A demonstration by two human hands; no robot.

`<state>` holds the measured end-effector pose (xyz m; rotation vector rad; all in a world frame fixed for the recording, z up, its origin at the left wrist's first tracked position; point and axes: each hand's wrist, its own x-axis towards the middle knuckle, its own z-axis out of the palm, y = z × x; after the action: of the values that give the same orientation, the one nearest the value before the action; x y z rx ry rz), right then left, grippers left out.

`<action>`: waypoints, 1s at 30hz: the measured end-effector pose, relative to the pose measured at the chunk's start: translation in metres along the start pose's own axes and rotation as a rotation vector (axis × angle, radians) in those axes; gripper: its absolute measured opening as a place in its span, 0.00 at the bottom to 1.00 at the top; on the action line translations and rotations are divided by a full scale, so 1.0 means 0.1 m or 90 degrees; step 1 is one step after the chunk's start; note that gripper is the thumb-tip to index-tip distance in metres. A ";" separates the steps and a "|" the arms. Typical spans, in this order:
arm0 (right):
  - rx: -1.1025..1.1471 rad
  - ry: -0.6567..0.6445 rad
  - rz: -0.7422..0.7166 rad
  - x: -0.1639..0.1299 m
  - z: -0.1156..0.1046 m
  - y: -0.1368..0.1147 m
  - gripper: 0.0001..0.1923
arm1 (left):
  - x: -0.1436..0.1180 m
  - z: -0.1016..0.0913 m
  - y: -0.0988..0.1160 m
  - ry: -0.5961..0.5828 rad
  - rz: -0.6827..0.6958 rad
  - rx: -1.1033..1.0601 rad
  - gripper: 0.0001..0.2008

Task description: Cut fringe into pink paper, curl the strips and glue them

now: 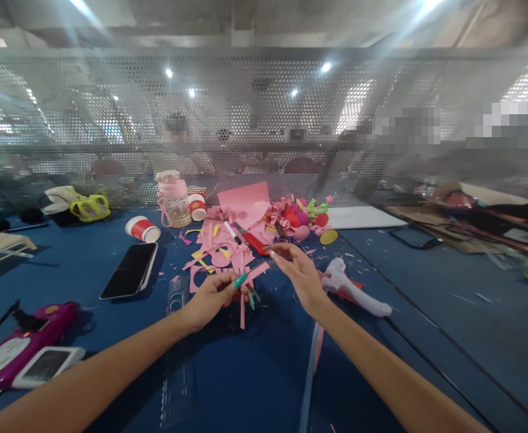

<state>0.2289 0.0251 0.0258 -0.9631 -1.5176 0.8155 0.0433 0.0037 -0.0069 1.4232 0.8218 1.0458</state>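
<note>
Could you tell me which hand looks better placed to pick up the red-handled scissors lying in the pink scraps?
Probably the right hand: its fingertips are almost at the red-handled scissors, while the left hand sits nearer and grips pink paper strips.

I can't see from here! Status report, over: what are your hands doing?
Left hand pinching pink paper strips. Right hand at the strips' far end, grip unclear. White glue gun just right of it.
</note>
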 end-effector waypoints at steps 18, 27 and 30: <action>-0.043 -0.060 -0.027 0.00 0.02 0.10 0.11 | -0.02 0.00 -0.01 -0.112 0.003 -0.048 0.12; -0.210 0.002 0.001 0.05 -0.02 0.13 0.12 | -0.01 -0.01 -0.05 -0.064 -0.004 -0.028 0.13; -0.471 0.039 -0.060 0.04 -0.06 0.12 0.20 | 0.00 0.00 -0.01 -0.006 0.008 -0.006 0.15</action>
<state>0.2364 0.0337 0.0182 -1.4134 -1.8302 0.1289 0.0430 0.0041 -0.0077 1.4264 0.8018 1.0494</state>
